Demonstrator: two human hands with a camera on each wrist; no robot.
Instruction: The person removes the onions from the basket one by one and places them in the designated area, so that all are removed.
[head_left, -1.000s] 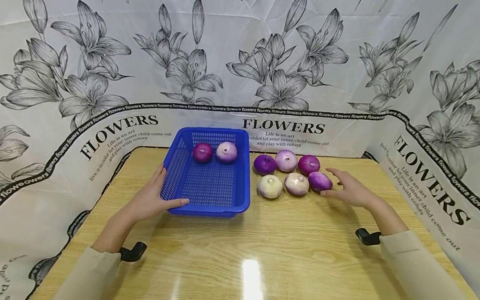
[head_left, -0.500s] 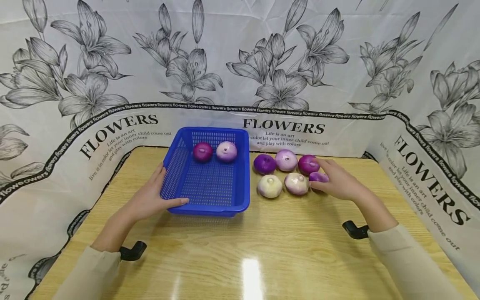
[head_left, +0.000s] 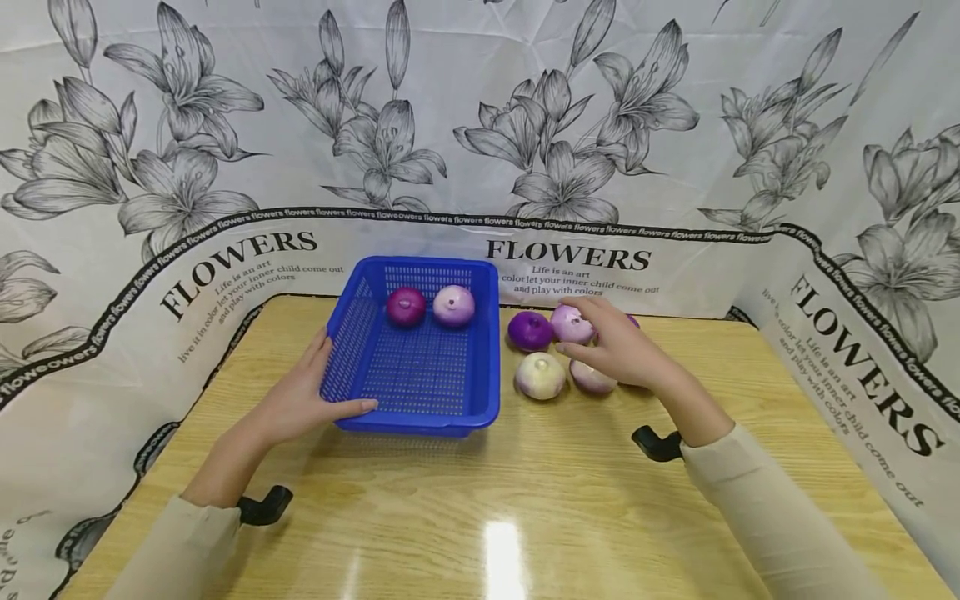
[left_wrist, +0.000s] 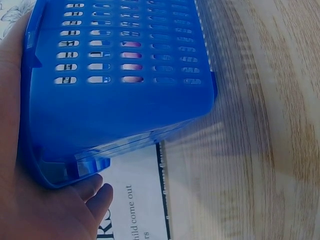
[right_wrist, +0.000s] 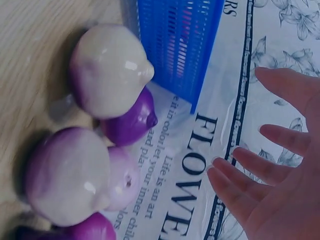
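Note:
My left hand (head_left: 296,400) grips the near left corner of a blue plastic basket (head_left: 416,417), thumb over the rim. In the left wrist view its fingertips (left_wrist: 100,202) show past the basket's edge. Inside the basket lie a dark purple onion (head_left: 406,307) and a pale purple onion (head_left: 453,306). My right hand (head_left: 618,342) is above the onion group with fingers spread, holding nothing; the right wrist view shows a gap between it and the onions. Below lie a whitish onion (head_left: 540,376), a deep purple onion (head_left: 530,331) and a light purple onion (head_left: 572,323). Others are partly hidden by the hand.
The wooden table (head_left: 420,508) carries the basket and onions. A white cloth with printed flowers (head_left: 562,179) rises behind the table and along both sides. The basket's right wall stands just left of the onion group.
My right hand has moved left from the right end of the onion group to above its middle. The left hand and basket have stayed in place.

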